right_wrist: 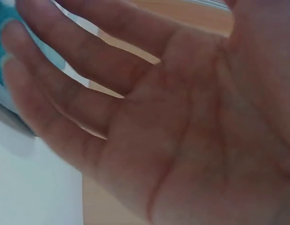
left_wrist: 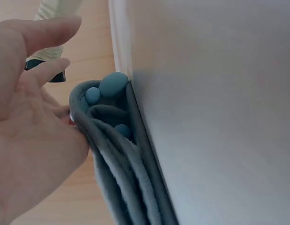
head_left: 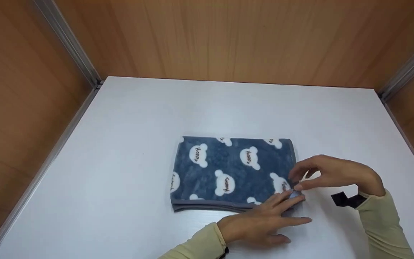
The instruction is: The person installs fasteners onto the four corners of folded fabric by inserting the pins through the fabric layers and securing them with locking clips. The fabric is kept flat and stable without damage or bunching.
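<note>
A folded blue blanket (head_left: 235, 162) with white bear-head prints and a grey border lies on the white table. My left hand (head_left: 261, 221) reaches across its near right corner, fingers straight and spread, fingertips over the cloth. My right hand (head_left: 331, 174) is at the right edge just above that corner, its fingers bent loosely, with the thumb tip close to the other fingertips. In the left wrist view the blanket's layered folds (left_wrist: 130, 173) stand beside my palm. Several round blue pieces (left_wrist: 114, 84) sit at the end of the folds.
The white table (head_left: 113, 172) extends around the blanket. Wooden panels (head_left: 228, 39) rise at the back and both sides, joined by metal corner rails (head_left: 72, 43). A black strap (head_left: 347, 199) hangs at the right wrist.
</note>
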Demonstrator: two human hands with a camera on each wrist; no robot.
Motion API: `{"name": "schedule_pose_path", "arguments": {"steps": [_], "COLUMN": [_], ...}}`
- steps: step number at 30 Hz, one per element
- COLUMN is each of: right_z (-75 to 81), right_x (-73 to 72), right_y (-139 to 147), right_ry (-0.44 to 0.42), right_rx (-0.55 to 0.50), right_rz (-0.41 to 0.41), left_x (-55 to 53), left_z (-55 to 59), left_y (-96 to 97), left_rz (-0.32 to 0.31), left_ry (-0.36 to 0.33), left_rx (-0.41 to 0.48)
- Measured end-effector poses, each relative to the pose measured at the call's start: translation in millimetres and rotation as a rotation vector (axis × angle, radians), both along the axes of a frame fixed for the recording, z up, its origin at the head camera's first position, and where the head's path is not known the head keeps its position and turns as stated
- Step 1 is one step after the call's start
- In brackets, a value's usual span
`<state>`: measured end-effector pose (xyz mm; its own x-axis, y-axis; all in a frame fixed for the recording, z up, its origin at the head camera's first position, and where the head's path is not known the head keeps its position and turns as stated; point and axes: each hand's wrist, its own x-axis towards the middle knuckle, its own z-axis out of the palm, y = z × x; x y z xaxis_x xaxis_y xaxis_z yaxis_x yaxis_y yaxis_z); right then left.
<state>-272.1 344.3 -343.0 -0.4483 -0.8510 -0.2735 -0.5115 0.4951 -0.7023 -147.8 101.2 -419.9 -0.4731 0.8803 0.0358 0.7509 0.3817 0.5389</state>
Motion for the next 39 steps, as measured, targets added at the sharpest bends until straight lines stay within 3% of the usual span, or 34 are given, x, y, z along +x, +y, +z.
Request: {"name": "schedule_pose_path", "arguments": {"steps": [3,7,13,16,19,23,28,34,39], "right_z": [-0.5,0.7,5.3,6.2,4.0,-5.0,-25.5,-53.4,-69.1], "right_x": [-1.1,-1.2,-1.3,-1.5,-3.5,-8.0,-2.9,1.3,-0.7], "right_y": [-3,-4,-4,-4,-3,-5,-9,-9,-8], "right_ry": [0.063,0.146,0.344,0.474,0.584,0.722,0.818,0.888,0.871], "right_rx": [-0.036,-0.094,-0.203,-0.24,-0.266,-0.311,-0.344,-0.289,-0.159], "right_rz": [-0.058,-0.122,-0.25,-0.359,-0.472,-0.562,-0.632,-0.646,-0.684], "left_x": [-0.7,-4.2,-22.3,-39.4,-57.2,-74.7,-85.6,-87.9,-86.6], "left_z": [1.1,5.7,24.5,35.4,44.7,50.8,47.4,43.1,29.5], "left_y": [1.0,0.0,-21.6,-46.9,-77.6,-119.3,-156.3,-183.2,-206.0], "left_rz": [0.003,0.102,0.412,0.558,0.73,0.963,1.163,1.298,1.295], "left_ry": [0.072,0.116,0.246,0.332,0.444,0.582,0.684,0.635,0.496], "left_rx": [0.0,0.153,0.444,0.566,0.621,0.574,0.478,0.31,0.086]}}
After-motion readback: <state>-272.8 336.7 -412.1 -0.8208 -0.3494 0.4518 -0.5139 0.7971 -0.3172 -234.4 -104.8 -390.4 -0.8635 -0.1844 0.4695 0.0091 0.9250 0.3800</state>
